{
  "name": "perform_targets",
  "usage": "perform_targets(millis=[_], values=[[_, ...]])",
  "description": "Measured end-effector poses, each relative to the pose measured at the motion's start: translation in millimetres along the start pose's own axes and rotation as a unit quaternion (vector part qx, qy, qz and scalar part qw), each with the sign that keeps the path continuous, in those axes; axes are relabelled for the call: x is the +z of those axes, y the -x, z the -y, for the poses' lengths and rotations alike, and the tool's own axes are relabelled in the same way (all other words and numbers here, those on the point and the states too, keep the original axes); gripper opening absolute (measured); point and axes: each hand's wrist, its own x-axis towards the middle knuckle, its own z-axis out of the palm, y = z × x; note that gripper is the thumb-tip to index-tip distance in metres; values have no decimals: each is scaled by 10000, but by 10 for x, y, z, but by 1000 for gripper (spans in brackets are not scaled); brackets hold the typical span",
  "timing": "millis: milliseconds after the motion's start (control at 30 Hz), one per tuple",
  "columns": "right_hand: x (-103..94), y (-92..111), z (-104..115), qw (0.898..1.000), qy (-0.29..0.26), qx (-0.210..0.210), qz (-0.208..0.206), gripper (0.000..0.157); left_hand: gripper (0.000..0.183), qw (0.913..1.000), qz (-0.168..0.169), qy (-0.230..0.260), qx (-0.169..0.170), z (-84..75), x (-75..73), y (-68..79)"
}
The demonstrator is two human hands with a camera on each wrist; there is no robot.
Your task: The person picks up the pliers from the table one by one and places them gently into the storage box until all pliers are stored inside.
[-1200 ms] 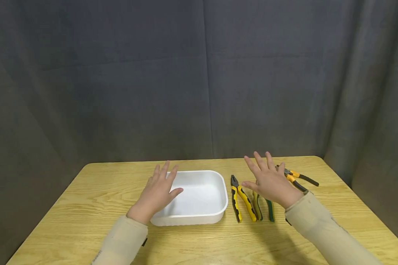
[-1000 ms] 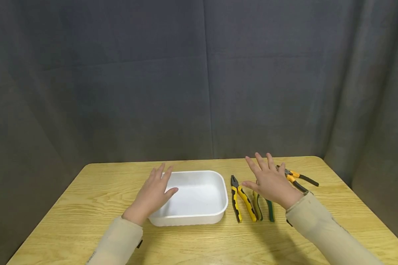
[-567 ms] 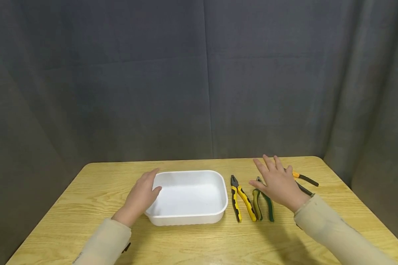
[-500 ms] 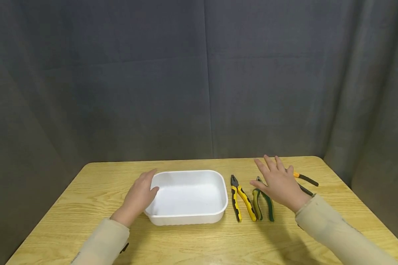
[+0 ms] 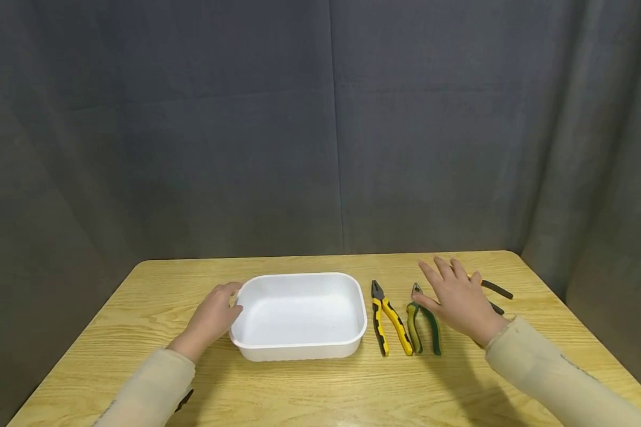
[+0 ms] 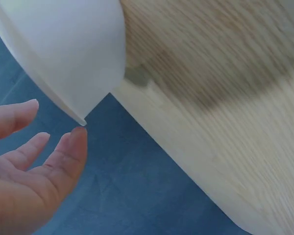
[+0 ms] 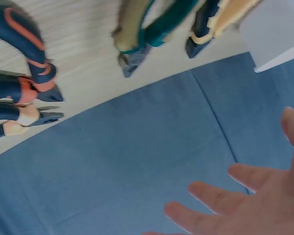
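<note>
Beside the left end of a white rectangular tray [image 5: 299, 352] is my left hand [image 5: 208, 320]. Its fingers bend loosely, and in the left wrist view a fingertip [image 6: 78, 137] is right at the tray's rim. My right hand [image 5: 462, 305] is spread over the tools on the right, holding nothing. Nearest the tray lie yellow-and-black pliers [image 5: 397, 326] with parted handles. To their right are green-handled pliers [image 5: 435, 331], their head close to my right thumb in the head view. Orange-and-black pliers [image 5: 495, 289] are partly hidden behind my right hand.
Everything rests on a wood-grain table [image 5: 310, 391] with a rounded back edge. Grey cloth [image 5: 246, 148] hangs behind it and along both sides. In the right wrist view, dark pliers with red-orange trim [image 7: 27, 34] lie beside another dark-handled pair [image 7: 19, 115].
My left hand has moved left and down, from over the tray to its left rim. My right hand has shifted slightly right and lower, uncovering the green pliers' head. The tools stay put.
</note>
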Motion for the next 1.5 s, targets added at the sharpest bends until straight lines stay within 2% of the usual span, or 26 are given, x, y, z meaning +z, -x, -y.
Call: perform_targets(millis=[233, 400, 633, 867, 1033, 1133, 1233, 1500], values=[[71, 71, -97, 9999, -14, -80, -67, 67, 41, 9981, 89, 554, -242, 84, 9, -37], [118, 123, -157, 9999, -63, -146, -67, 67, 40, 9928, 162, 1073, -498, 122, 6, -59], [162, 181, -283, 9994, -184, -272, -94, 65, 42, 9741, 543, 1919, -1066, 169, -5, -93], [212, 206, -410, 9990, -188, -397, -94, 63, 46, 9575, 1006, 2436, -1172, 288, -87, -140], [243, 234, -509, 9990, -233, -390, 53, 63, 49, 9375, 1282, 2897, -1436, 345, -129, -163], [253, 258, -556, 9990, -246, -358, 137, 64, 52, 9227, 1371, 3212, -1630, 351, -134, -167], [262, 275, -588, 9989, -264, -322, 237, 64, 54, 9115, 1430, 3413, -1797, 367, -122, -184], [279, 264, -676, 9980, -353, -361, 368, 61, 57, 9055, 1485, 3445, -1983, 398, -78, -229]])
